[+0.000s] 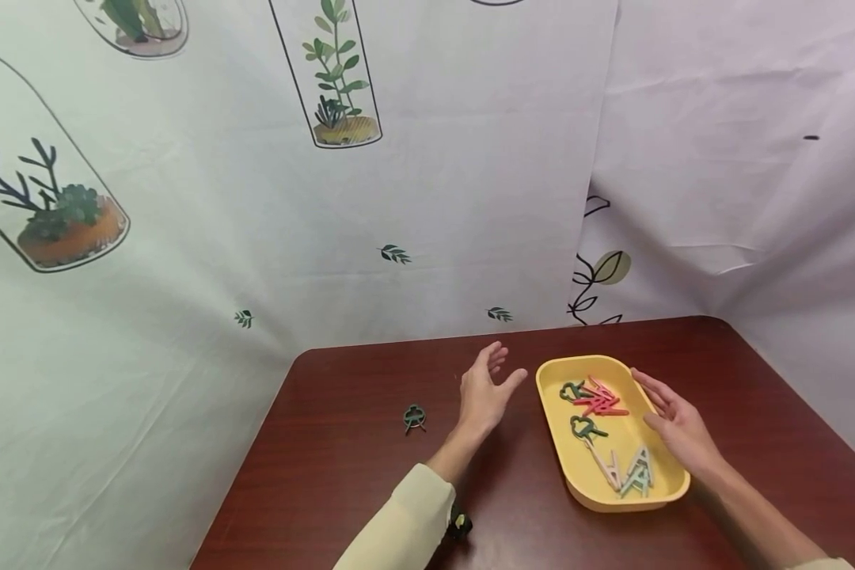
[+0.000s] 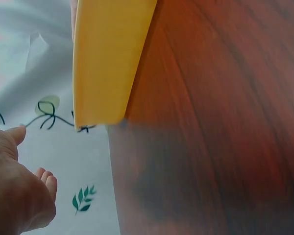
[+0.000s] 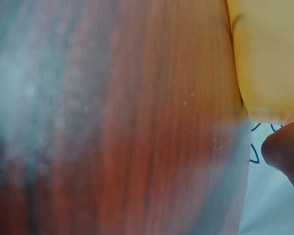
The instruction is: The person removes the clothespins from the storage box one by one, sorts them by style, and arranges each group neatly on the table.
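Note:
A yellow tray (image 1: 570, 467) stands on the table, holding red clothespins (image 1: 600, 400), green clips (image 1: 586, 427), a pale pink clothespin (image 1: 606, 465) and pale green clothespins (image 1: 638, 473). My right hand (image 1: 684, 431) is at the tray's right side, fingers fairly straight along the rim and thumb over the edge. How firmly it touches is unclear. To the left of the tray, my left hand (image 1: 486, 396) hovers apart from it, thumb and fingers spread, with nothing in it. Part of that hand (image 2: 19, 191) also appears in the left wrist view.
A single green clip (image 1: 414, 417) lies on the dark red-brown table (image 1: 328, 467), left of my left hand. Beside my left sleeve sits a small dark object (image 1: 459, 524), partly hidden. A printed cloth (image 1: 456, 222) hangs behind the table's far edge.

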`<state>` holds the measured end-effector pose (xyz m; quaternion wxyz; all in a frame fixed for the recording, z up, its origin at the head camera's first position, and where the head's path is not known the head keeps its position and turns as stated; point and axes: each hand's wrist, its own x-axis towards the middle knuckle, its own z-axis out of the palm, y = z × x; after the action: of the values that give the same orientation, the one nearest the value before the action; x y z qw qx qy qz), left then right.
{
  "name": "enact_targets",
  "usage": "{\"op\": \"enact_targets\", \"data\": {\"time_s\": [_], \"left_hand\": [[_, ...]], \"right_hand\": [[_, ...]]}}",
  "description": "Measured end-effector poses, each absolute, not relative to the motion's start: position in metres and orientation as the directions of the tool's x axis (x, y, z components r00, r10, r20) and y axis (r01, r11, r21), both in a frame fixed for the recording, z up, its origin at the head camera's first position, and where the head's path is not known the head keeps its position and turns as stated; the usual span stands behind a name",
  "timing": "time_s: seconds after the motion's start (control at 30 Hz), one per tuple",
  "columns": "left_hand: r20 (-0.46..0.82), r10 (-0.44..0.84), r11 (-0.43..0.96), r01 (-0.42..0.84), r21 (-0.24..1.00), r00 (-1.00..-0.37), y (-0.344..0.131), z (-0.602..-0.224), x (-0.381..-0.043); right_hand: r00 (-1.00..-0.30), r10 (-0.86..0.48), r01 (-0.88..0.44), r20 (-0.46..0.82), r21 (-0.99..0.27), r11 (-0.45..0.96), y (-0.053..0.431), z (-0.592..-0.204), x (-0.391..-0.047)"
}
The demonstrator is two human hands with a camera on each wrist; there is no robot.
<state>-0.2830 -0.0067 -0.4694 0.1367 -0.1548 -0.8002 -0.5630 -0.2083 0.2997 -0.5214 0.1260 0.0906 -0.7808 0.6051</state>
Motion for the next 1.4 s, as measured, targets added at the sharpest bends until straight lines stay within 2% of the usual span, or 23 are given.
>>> {"op": "enact_targets", "data": {"time_s": [0.2, 0.43, 0.93, 1.2, 1.4], "left_hand": [[0.395, 0.1, 0.31, 0.406, 0.86, -0.913, 0.011, -0.472, -0.274], [0.338, 0.095, 0.278, 0.351, 0.894, -0.936, 0.031, -0.475, -0.261], [0.213, 0.007, 0.037, 0.213, 0.976, -0.977, 0.079, -0.475, -0.235], [0.067, -0.041, -0.07, 0.07, 0.995, -0.997, 0.103, -0.468, -0.221], [-0.015, -0.057, -0.058, -0.012, 0.998, -0.998, 0.117, -0.465, -0.209]], "right_hand": [[-0.957, 0.015, -0.276, 0.289, -0.925, 0.26, 0.298, -0.519, -0.21], [-0.956, 0.011, -0.282, 0.295, -0.926, 0.252, 0.297, -0.518, -0.21], [-0.956, 0.01, -0.282, 0.294, -0.927, 0.248, 0.299, -0.52, -0.208], [-0.954, 0.015, -0.287, 0.3, -0.925, 0.251, 0.3, -0.518, -0.209], [-0.952, 0.01, -0.296, 0.307, -0.925, 0.237, 0.301, -0.52, -0.208]]}}
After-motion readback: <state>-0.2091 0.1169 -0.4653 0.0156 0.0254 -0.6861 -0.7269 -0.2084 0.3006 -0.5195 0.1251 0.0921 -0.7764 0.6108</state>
